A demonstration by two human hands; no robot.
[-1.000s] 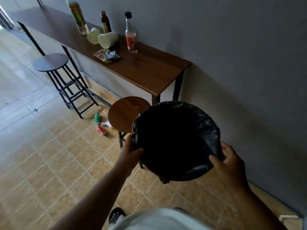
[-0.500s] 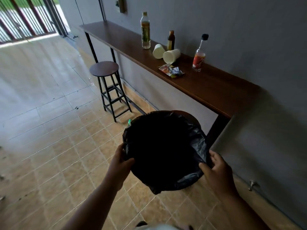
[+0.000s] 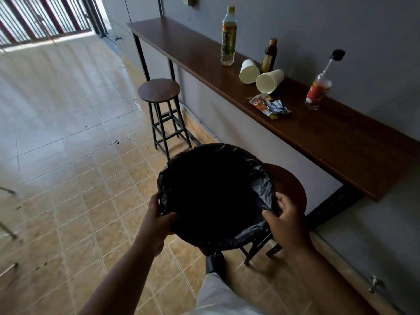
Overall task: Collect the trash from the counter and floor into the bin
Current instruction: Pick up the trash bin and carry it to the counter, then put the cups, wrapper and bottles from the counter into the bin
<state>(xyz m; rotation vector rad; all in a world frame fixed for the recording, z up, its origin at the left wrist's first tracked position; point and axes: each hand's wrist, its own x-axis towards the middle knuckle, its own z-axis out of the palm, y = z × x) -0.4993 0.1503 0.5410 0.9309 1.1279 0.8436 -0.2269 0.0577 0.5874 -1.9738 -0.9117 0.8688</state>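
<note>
Bin (image 3: 216,192), black-lined, carried mouth-up near the counter (image 3: 341,142) on the right, left hand (image 3: 159,220) and right hand (image 3: 287,218) clamped on opposite rims, presumably to receive cups (image 3: 261,76) and wrappers (image 3: 269,105) lying farther along.

Long wooden counter (image 3: 336,142) against the wall, up and right of the gripped bin. On it: tall clear bottle (image 3: 228,37), small dark bottle (image 3: 269,56), two tipped paper cups (image 3: 261,76), crumpled wrappers (image 3: 269,106), red-labelled bottle (image 3: 320,87) farthest right.
</note>
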